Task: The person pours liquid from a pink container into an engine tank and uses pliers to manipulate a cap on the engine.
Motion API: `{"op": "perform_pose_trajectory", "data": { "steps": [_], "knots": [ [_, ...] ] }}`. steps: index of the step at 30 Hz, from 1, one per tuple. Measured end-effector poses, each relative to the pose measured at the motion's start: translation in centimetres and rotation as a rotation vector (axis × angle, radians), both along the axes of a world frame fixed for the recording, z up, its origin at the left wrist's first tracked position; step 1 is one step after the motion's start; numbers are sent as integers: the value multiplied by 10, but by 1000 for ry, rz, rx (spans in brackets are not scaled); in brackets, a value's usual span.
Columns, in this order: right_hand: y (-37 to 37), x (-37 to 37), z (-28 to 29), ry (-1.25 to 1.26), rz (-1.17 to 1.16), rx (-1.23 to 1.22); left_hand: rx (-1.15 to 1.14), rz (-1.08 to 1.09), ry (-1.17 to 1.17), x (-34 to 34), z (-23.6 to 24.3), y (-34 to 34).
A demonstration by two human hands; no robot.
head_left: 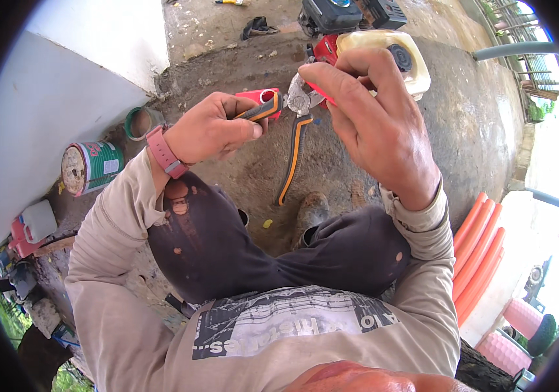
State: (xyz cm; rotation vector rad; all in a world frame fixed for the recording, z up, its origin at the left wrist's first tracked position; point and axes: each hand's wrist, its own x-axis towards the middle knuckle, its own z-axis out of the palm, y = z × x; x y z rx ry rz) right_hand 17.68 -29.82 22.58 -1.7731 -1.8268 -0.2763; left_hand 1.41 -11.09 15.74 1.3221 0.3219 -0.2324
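Note:
My left hand (211, 130) is closed round one black-and-orange handle of a pair of pliers (300, 99). The other handle hangs free, swung wide toward the ground, so the pliers are spread. My right hand (384, 124) pinches a red piece (320, 92) beside the metal jaws; my fingers cover most of it and I cannot tell its kind. Just behind my left fingers shows a red part (267, 96) with a round hole. Beyond my right hand sits a yellowish-white tank (421, 81) with a dark cap (399, 57), next to a red machine part (326, 49).
A green-and-white paint can (106, 164) and a green-rimmed container (141, 123) stand by the white wall at left. Orange pipes (478, 261) lie at right. Dark machine parts (331, 14) and a black cloth-like item (258, 27) are at the far side.

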Motion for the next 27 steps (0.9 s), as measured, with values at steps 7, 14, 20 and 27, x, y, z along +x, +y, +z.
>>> {"op": "perform_pose_trajectory", "data": {
  "steps": [7, 14, 20, 27],
  "knots": [
    [8, -2, -10, 4, 25, -38, -302, 8, 185, -5, 7, -2],
    [15, -7, -13, 10, 43, -72, -334, 18, 256, -9, 8, -1],
    [15, -4, -11, 12, 39, -81, -445, 59, 277, -9, 2, 4],
    [18, -3, -15, 3, 56, -52, -441, 55, 265, -9, 4, 3]
  ]
}}
